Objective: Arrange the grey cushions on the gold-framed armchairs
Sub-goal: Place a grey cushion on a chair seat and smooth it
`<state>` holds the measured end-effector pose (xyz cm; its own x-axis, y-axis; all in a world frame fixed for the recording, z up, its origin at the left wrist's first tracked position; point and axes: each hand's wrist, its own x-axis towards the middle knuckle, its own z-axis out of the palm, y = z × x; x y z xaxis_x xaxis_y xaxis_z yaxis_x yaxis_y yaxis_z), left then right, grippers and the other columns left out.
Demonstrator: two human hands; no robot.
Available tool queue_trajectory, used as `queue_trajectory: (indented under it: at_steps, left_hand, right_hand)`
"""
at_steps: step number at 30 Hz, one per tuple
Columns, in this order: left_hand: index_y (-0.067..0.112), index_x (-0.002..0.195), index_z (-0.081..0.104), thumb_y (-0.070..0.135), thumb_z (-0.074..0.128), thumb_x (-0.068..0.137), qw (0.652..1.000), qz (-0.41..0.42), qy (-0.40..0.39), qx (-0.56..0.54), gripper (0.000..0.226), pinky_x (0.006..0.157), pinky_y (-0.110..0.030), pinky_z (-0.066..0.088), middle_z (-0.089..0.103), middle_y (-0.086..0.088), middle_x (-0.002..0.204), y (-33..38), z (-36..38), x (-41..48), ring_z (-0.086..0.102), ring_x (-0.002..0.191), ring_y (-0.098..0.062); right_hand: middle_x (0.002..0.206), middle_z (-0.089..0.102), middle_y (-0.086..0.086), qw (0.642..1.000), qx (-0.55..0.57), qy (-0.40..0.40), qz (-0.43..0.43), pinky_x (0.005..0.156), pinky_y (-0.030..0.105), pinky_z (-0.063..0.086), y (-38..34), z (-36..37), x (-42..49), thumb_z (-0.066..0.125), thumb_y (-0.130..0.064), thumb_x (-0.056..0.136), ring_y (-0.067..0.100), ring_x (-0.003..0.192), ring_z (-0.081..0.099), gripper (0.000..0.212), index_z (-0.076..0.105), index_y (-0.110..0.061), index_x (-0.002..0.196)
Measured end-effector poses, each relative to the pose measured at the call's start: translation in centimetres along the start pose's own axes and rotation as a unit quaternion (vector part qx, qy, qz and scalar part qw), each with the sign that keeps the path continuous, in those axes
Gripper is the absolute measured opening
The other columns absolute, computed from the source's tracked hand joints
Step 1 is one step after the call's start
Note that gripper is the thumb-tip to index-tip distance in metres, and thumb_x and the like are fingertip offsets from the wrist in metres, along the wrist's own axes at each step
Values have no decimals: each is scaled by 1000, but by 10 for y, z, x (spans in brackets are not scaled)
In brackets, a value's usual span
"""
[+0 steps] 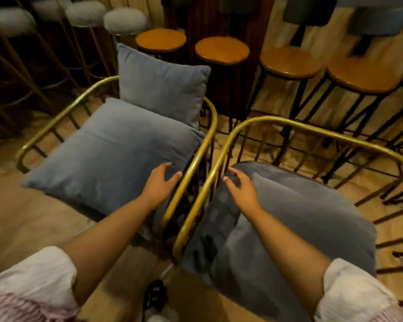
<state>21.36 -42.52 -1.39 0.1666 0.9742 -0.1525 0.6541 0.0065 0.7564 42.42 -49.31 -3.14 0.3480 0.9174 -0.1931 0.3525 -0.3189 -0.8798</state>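
Two gold-framed armchairs stand side by side. The left armchair holds a flat grey seat cushion and an upright grey back cushion leaning at its rear. The right armchair holds a darker grey cushion lying rumpled across its seat. My left hand hovers open over the right front corner of the left seat cushion. My right hand is open above the left edge of the right cushion. Neither hand holds anything.
Several round wooden stools with black legs stand behind the chairs. Fluffy white stools on gold legs line the back left. The two chairs' inner arm rails nearly touch. A black shoe shows on the wooden floor below.
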Motion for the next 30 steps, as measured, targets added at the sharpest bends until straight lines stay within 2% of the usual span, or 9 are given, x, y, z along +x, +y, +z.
queue_trajectory:
  at_steps: [3, 6, 8, 13, 16, 19, 24, 26, 30]
  left_hand:
    - [1, 139, 43, 28, 60, 91, 1000, -11, 20, -5, 58, 109, -36, 33, 46, -20, 144, -39, -58, 47, 43, 134, -32]
    - [1, 140, 41, 25, 61, 90, 999, -32, 39, -18, 59, 109, -42, 36, 46, -22, 142, -81, -114, 102, 43, 133, -35]
    - [1, 141, 39, 24, 60, 91, 998, -39, 48, -13, 59, 108, -42, 37, 47, -22, 142, -104, -144, 136, 44, 133, -36]
    - [7, 147, 32, 40, 60, 88, 995, -75, 50, 37, 73, 113, -45, 34, 37, -19, 151, -158, -198, 212, 39, 138, -35]
    - [23, 152, 18, 71, 52, 77, 984, -145, -7, 103, 95, 118, -51, 19, 18, -10, 161, -187, -206, 232, 21, 146, -35]
    - [36, 151, 9, 83, 51, 64, 979, -173, -31, 105, 107, 119, -55, 9, 6, -1, 164, -205, -205, 240, 7, 149, -36]
    - [36, 149, 21, 89, 66, 31, 978, -206, -15, 5, 137, 116, -46, 28, 26, 3, 159, -225, -225, 260, 31, 144, -25]
    - [36, 146, 29, 84, 72, 33, 978, -207, -10, -36, 131, 113, -45, 35, 38, 2, 154, -231, -229, 262, 42, 137, -25]
    - [28, 147, 31, 61, 77, 60, 977, -204, -7, -64, 104, 111, -40, 36, 40, -2, 152, -221, -230, 256, 44, 135, -27]
  right_hand:
    - [116, 54, 9, 998, 45, -5, 33, 105, 39, 43, -31, 62, 30, 59, -15, 92, 20, 106, 53, 42, 52, -5, 132]
    - [128, 57, 17, 993, 87, -17, 75, 93, 26, 41, -56, 125, 64, 61, -21, 92, 20, 110, 54, 47, 49, -5, 134]
    - [134, 55, 18, 986, 121, -12, 110, 100, 31, 43, -66, 156, 86, 64, -28, 89, 24, 117, 55, 54, 47, -6, 136]
    - [149, 42, 12, 967, 166, 49, 186, 114, 42, 35, -70, 210, 131, 69, -72, 61, 29, 135, 44, 111, 32, -11, 146]
    - [155, 32, 6, 958, 179, 79, 211, 111, 31, 31, -64, 222, 148, 73, -48, 76, 27, 140, 36, 98, 17, -17, 152]
    - [157, 29, 3, 949, 195, 56, 241, 113, 39, 34, -50, 227, 161, 74, -56, 69, 28, 140, 37, 110, 9, -26, 152]
    - [157, 28, 3, 946, 192, 36, 258, 108, 41, 36, -34, 229, 170, 74, -66, 56, 31, 138, 38, 123, 5, -32, 152]
    - [157, 28, 4, 944, 199, 41, 260, 108, 42, 36, -30, 230, 171, 71, -56, 71, 32, 138, 38, 109, 3, -31, 152]
    - [155, 31, 5, 942, 210, 64, 253, 110, 46, 38, -38, 237, 167, 73, -52, 73, 33, 137, 39, 106, 3, -35, 152]
